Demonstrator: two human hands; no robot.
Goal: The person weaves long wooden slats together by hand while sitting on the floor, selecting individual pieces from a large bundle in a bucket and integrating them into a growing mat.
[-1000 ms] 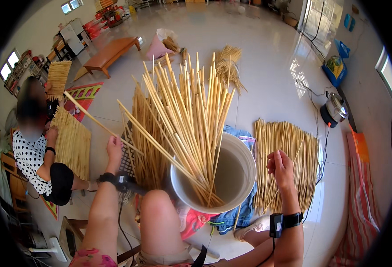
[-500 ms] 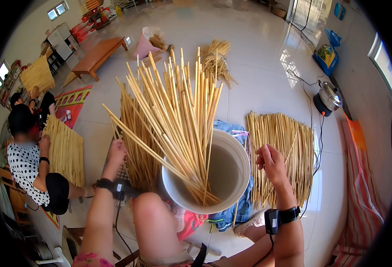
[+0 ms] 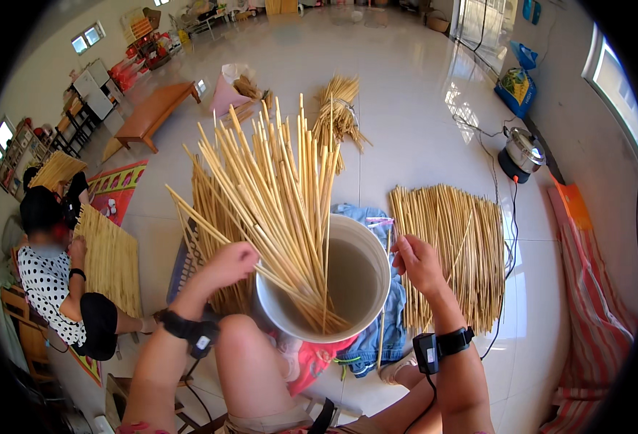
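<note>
Left hand (image 3: 232,264): loosely curled at the left rim, over the lower left of the stalks; whether it is clamped on one of them cannot be told. Right hand (image 3: 422,264): raised just beside the right rim, fingers bent inward, thumb side toward the bucket; nothing visible in its grasp, though the inside of the curl is hidden. A black strap (image 3: 455,341) with a small box sits at the right wrist, a similar one at the left.

Stalks (image 3: 279,210): pale yellow, standing in the white bucket (image 3: 362,289), fanned and leaning left, lower ends at the bottom of the fan, right part of the interior bare. Bucket is between the knees.

Around it: blue denim cloth (image 3: 366,354) and pink-red cloth (image 3: 315,362) by the base; a flat layer of straw (image 3: 453,253) on the floor to the right; a bound bundle (image 3: 339,108) beyond. Far left, a seated co-worker (image 3: 51,282) in a dotted top, beside a woven panel (image 3: 109,253). Far right, a metal pot (image 3: 526,148) on a dark base
</note>
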